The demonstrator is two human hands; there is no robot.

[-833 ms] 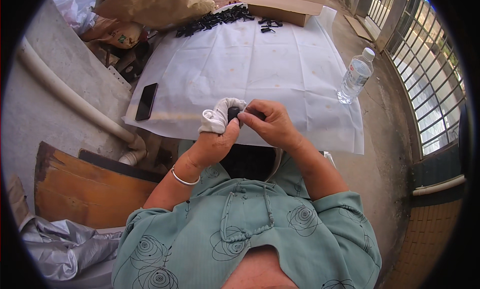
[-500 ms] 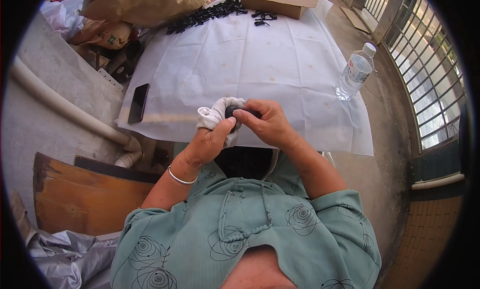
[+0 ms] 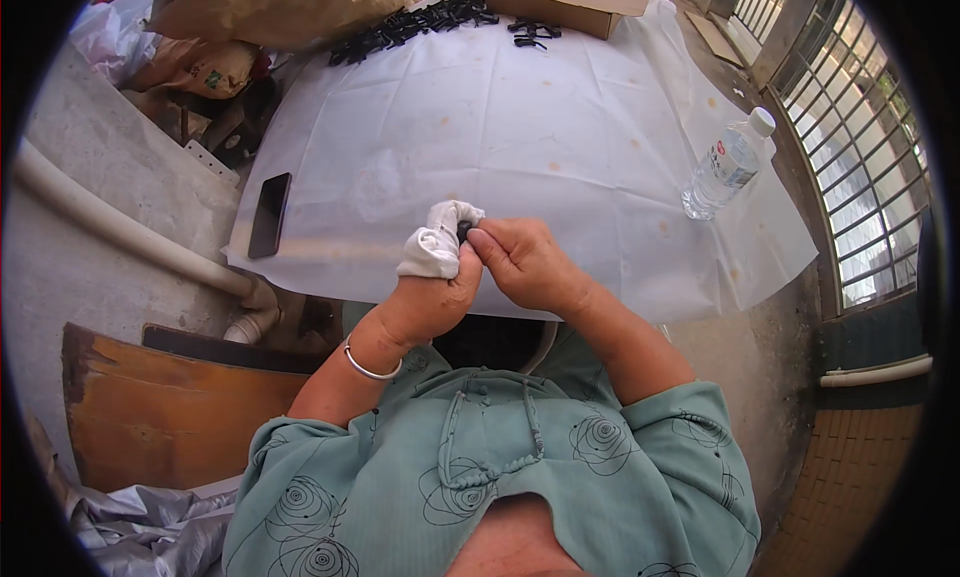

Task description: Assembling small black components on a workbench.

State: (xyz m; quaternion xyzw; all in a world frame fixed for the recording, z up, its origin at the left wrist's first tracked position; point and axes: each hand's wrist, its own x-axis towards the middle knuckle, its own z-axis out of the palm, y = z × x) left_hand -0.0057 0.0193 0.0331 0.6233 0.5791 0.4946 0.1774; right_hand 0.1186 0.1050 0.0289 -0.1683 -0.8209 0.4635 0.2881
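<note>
My left hand (image 3: 435,302) is closed on a crumpled white cloth (image 3: 430,247), which covers most of its fingers. A small black part (image 3: 464,231) shows between the cloth and my right fingertips; its full shape is hidden. My right hand (image 3: 527,265) is closed, with thumb and curled fingers pinching this part close against the left thumb. Both hands meet just above the near edge of a table covered by a white sheet (image 3: 570,167). At the table's far side lies a heap of small black parts (image 3: 415,25), with several more (image 3: 531,33) beside it.
An open cardboard box (image 3: 560,12) stands at the far edge. A dark phone (image 3: 270,215) lies at the left, a clear water bottle (image 3: 722,172) stands at the right. Brown bags (image 3: 280,12) crowd the far left. A wooden board (image 3: 180,407) leans below a pipe (image 3: 130,227).
My right hand has turned and its fingers now cover more of the black part. The sheet's right corner has swung outward to the right. The cloth stays in my left hand.
</note>
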